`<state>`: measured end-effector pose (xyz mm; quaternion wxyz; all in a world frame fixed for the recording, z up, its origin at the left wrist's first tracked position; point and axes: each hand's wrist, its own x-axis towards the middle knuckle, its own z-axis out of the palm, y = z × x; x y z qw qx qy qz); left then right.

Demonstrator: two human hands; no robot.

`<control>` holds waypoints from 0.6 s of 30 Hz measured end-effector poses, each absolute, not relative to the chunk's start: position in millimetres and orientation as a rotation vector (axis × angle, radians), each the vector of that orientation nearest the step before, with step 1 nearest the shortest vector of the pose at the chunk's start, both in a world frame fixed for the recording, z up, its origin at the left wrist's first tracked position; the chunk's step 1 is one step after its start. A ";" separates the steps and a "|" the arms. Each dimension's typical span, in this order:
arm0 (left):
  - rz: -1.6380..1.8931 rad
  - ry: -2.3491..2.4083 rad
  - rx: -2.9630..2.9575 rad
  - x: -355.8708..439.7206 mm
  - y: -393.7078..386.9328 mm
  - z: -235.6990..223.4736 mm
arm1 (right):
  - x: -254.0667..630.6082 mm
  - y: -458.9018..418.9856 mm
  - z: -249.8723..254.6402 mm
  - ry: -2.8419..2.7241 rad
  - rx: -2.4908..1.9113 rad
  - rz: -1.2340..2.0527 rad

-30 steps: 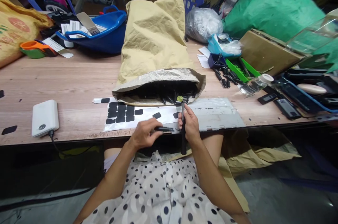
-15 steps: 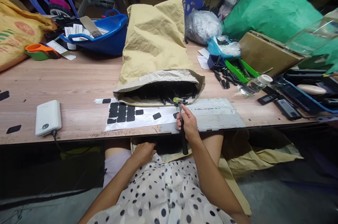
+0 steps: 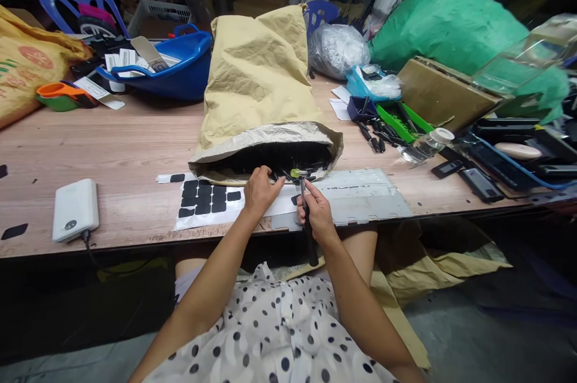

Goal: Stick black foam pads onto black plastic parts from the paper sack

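Left fingers (image 3: 262, 175) rose to sack mouth (image 3: 270, 132) (grip unclear); right fingers (image 3: 312, 190) encircle hammer handle (image 3: 309, 237).

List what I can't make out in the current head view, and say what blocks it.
All in the head view:
Most contents of the paper sack: shadow in its mouth.
Whether the left hand holds anything: its own back and the dark beyond it.
The gripped part of the black-handled tool: covered by the right hand.
The rest of the yellow bag: cut by the left edge.
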<state>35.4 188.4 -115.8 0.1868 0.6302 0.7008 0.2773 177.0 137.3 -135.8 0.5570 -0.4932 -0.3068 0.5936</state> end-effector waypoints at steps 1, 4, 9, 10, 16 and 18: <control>0.725 2.029 1.744 37.7 195.7 -117.0 | 177.1 137.3 -135.2 -0.725 -1.167 1.403; 0.645 2.107 1.714 39.7 205.5 -121.2 | 177.4 137.6 -134.2 -0.721 -1.180 1.404; 0.724 2.038 1.735 17.6 195.2 -126.0 | 176.8 138.2 -136.2 -0.720 -1.174 1.401; 0.737 1.990 1.753 9.4 190.6 -126.4 | 176.7 138.2 -136.7 -0.721 -1.170 1.401; 0.746 1.657 1.871 -35.3 158.5 -131.7 | 177.4 136.9 -136.6 -0.735 -1.171 1.418; 0.746 1.626 1.911 -38.8 151.5 -133.5 | 177.8 136.5 -136.3 -0.751 -1.178 1.417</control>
